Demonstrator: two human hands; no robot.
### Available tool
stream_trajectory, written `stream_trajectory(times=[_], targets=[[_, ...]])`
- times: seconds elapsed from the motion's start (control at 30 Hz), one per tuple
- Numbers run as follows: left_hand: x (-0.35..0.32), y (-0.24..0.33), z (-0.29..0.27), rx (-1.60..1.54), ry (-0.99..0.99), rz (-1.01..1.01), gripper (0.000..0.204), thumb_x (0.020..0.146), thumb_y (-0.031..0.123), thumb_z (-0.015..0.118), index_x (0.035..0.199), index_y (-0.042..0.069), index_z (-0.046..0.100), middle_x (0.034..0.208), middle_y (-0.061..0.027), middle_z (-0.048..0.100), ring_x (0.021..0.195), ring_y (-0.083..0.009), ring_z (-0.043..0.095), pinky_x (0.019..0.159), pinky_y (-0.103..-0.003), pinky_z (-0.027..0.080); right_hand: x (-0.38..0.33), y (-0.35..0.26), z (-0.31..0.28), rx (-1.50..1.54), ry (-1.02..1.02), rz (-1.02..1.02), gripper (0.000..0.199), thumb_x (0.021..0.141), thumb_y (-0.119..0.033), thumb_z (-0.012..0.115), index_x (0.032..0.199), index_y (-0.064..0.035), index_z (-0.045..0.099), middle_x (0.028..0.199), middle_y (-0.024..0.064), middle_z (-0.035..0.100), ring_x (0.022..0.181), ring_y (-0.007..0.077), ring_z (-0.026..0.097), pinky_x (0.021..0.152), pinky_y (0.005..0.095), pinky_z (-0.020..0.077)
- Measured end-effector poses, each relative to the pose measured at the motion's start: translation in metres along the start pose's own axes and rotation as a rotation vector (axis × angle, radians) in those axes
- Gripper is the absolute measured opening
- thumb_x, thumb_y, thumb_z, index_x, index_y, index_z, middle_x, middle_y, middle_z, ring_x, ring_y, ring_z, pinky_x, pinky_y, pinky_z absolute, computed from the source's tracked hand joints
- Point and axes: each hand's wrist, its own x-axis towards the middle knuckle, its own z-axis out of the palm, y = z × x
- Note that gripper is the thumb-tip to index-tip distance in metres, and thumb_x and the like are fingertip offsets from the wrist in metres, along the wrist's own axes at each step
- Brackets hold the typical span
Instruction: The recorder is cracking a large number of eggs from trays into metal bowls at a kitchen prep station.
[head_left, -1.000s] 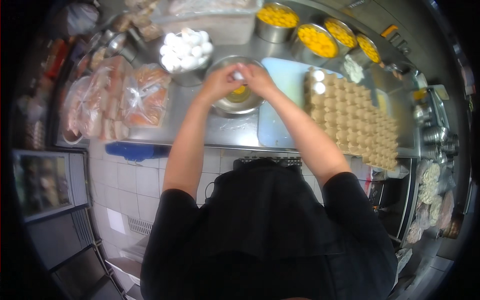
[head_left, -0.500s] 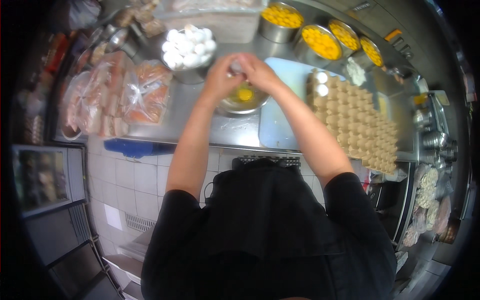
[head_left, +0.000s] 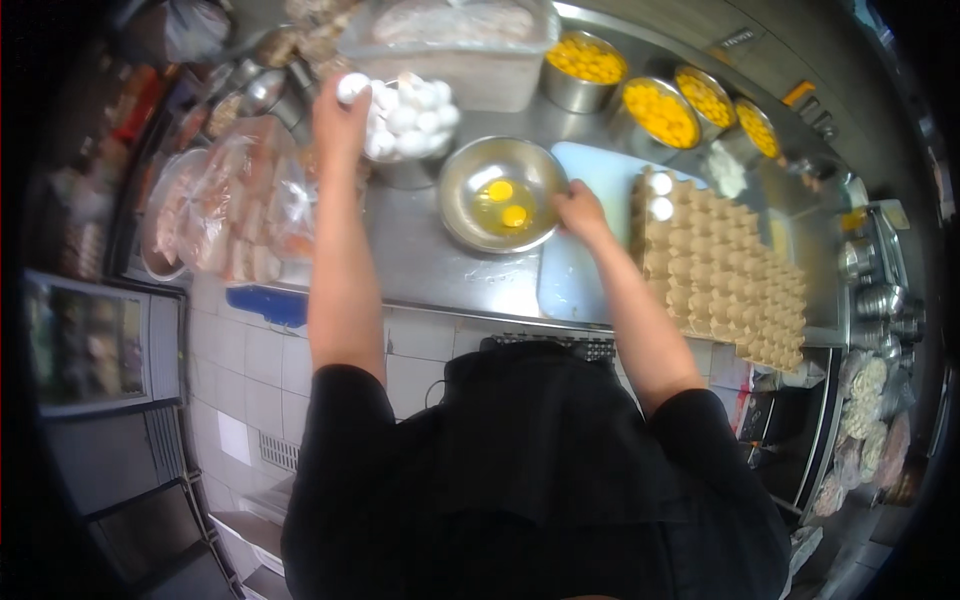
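My left hand point(head_left: 340, 115) is closed around a white eggshell point(head_left: 352, 88), at the left rim of a metal pot point(head_left: 408, 172). White eggshells point(head_left: 412, 115) are heaped in that pot; whether whole eggs lie among them I cannot tell. A wide steel bowl point(head_left: 465, 215) rests on the counter to its right. Two yolks point(head_left: 507, 203) lie in clear egg white at its bottom. My right hand point(head_left: 582, 210) pinches the bowl's right rim, its fingers partly hidden. Beyond it, two white eggs point(head_left: 661, 196) sit at the corner of stacked cardboard egg trays point(head_left: 715, 260).
A pale blue cutting board point(head_left: 575, 285) lies between bowl and trays. Several metal tins of yellow pieces point(head_left: 660, 112) line the back right. Bagged pinkish meat point(head_left: 235, 200) occupies the left, and a lidded plastic tub point(head_left: 470, 75) stands behind the pot. The steel counter point(head_left: 430, 265) ends toward me.
My hands have parted from over the bowl: the left went to the pot with the eggshell, the right to the bowl's rim. Two yolks now show where one did.
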Motion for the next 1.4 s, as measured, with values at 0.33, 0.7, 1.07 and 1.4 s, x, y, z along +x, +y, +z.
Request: stream_trajectory(times=[0.33, 0.7, 1.07, 1.4], targets=[[0.004, -0.042, 0.027, 0.231, -0.016, 0.175, 0.056, 0.088, 0.034, 0.066, 0.135, 0.006, 0.054, 0.133, -0.0213, 0.054, 0.123, -0.0357, 0.051, 0.105, -0.039, 0.039, -0.042, -0.007, -0.038, 0.010, 0.170, -0.151, 0.020, 0.087, -0.015, 0.055, 0.097, 0.0022, 0.052, 0.078, 0.0222, 0.065, 0.060, 0.0318, 0.067, 0.055, 0.0405, 0.0536], [-0.005, -0.042, 0.014, 0.252, 0.079, 0.091, 0.055, 0.088, 0.038, 0.066, 0.126, -0.001, 0.059, 0.125, -0.0253, 0.058, 0.119, -0.0376, 0.054, 0.103, -0.041, 0.040, -0.062, 0.011, -0.113, 0.103, 0.353, -0.200, 0.024, 0.087, -0.021, 0.060, 0.101, -0.0010, 0.058, 0.077, 0.0147, 0.066, 0.073, 0.0263, 0.066, 0.065, 0.0396, 0.0499], [-0.067, -0.037, 0.001, 0.290, 0.159, 0.157, 0.048, 0.092, 0.031, 0.064, 0.127, -0.001, 0.058, 0.127, -0.0227, 0.055, 0.121, -0.0334, 0.051, 0.102, -0.041, 0.041, -0.007, 0.045, -0.258, 0.468, 0.468, -0.041, 0.018, 0.085, -0.014, 0.056, 0.090, 0.0029, 0.054, 0.070, 0.0127, 0.061, 0.043, 0.0220, 0.060, 0.038, 0.0325, 0.0504], [-0.057, -0.044, 0.026, -0.046, 0.150, -0.063, 0.042, 0.094, 0.018, 0.061, 0.130, -0.002, 0.055, 0.131, -0.0215, 0.056, 0.118, -0.0301, 0.056, 0.101, -0.038, 0.043, 0.134, 0.074, -0.402, -0.146, 0.819, 0.045, 0.036, 0.085, -0.021, 0.055, 0.112, 0.0025, 0.055, 0.097, 0.0273, 0.067, 0.086, 0.0403, 0.068, 0.081, 0.0462, 0.0541]])
